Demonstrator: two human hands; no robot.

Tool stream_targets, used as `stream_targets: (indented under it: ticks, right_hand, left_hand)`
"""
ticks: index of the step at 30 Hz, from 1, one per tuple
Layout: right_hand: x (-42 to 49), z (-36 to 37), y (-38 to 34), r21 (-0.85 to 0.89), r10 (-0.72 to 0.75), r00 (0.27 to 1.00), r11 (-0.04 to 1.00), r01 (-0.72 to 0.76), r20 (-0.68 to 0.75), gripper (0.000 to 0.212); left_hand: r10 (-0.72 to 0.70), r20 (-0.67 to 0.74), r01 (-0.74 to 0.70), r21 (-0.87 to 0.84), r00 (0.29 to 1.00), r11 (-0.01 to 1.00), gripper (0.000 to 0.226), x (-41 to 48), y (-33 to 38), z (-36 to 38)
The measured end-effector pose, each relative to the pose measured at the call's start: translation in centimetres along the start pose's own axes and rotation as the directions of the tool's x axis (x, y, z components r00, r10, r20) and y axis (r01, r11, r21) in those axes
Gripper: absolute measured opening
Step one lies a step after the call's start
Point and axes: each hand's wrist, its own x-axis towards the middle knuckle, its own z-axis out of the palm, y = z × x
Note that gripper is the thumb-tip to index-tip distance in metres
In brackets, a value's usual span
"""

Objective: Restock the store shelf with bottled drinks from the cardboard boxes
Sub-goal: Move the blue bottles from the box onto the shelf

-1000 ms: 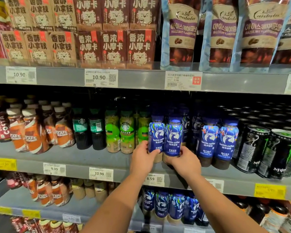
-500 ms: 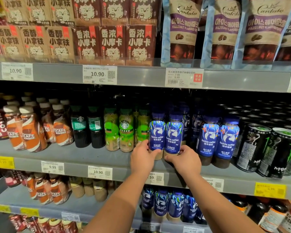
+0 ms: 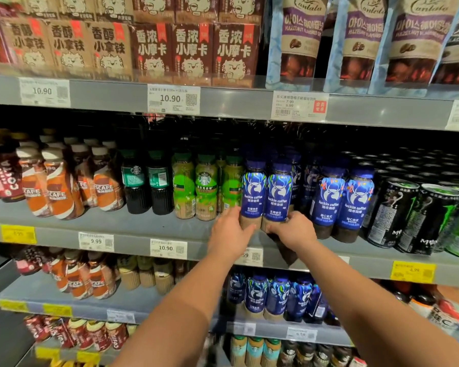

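**Two blue bottles held at the shelf front**

Hardly anything has moved in the last half second. Both hands stay at the feet of the same two bottles, and the whole shelf sits slightly higher in the frame.

- Left hand (image 3: 229,235), centre of frame: fingers curled round the pale lower end of the left blue bottle (image 3: 252,193), grasping it from the left side.
- Right hand (image 3: 293,231), just right of centre: fingers bent in against the base of the right blue bottle (image 3: 278,197), holding it from the right side.
- The two bottles stand upright and touching each other at the front edge of the middle shelf (image 3: 143,226). Blue deer labels face out and the caps are dark blue. More of the same kind are lined up behind them.
- Whether the bases rest fully on the shelf cannot be told — the hands cover them.

Around them:
- Just right of the pair is another pair of blue-labelled bottles (image 3: 331,200) with darker contents, then black cans (image 3: 435,215) towards the right edge.
- Just left are green-labelled bottles (image 3: 206,186), and further left orange-and-brown bottles (image 3: 61,192).
- A price tag (image 3: 168,249) reading 10.90 sits on the shelf lip, left of the left wrist.
- Top of frame: brown cartons (image 3: 191,49) on the left, hanging coffee pouches (image 3: 300,35) on the right.
- Lower centre, one shelf down — a further row of blue bottles (image 3: 276,295), seen between the forearms.
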Motion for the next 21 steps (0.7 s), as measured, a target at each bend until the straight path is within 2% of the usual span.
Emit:
stream_targets:
  ticks: [3,5,8,10,15,18,21]
  right_hand:
    - [-2.2,-0.7,-1.1,-0.065,-0.048,0.995,0.997,0.042,-0.088,0.029]
    - [-4.2,-0.8,-1.5,-0.261,-0.129,0.987,0.960,0.099,-0.099,0.020]
    - [-7.5,-0.6,-2.1,-0.626,-0.247,0.969,0.753,0.202,0.015,0.023]
    - [-9.7,-0.1,-2.5,-0.726,-0.256,0.963,0.647,0.233,0.082,0.024]
    - [-14.7,1.6,-2.5,-0.749,-0.132,0.971,0.618,0.238,0.199,0.022]
    - [-17.0,2.8,-1.8,-0.747,-0.117,0.956,0.601,0.283,0.268,0.020]
    - [-18.9,4.0,-0.1,-0.720,-0.110,0.942,0.620,0.314,0.316,0.028]
  left_hand:
    - [0.085,0.066,-0.094,0.147,0.994,0.985,0.043,-1.3,-1.1,-2.5]
    - [0.134,0.142,-0.168,0.265,0.981,0.950,0.042,-2.3,-1.7,-4.2]
    - [0.179,0.237,-0.263,0.391,0.955,0.882,0.030,-3.7,-2.3,-6.4]
    - [0.217,0.273,-0.317,0.408,0.937,0.856,0.029,-5.0,-2.6,-7.5]
    - [0.229,0.340,-0.363,0.407,0.912,0.838,0.030,-9.4,-3.4,-9.0]
    - [0.190,0.369,-0.344,0.416,0.910,0.842,0.030,-12.3,-4.2,-9.0]
    - [0.124,0.397,-0.318,0.472,0.909,0.822,0.030,-15.4,-4.8,-8.5]
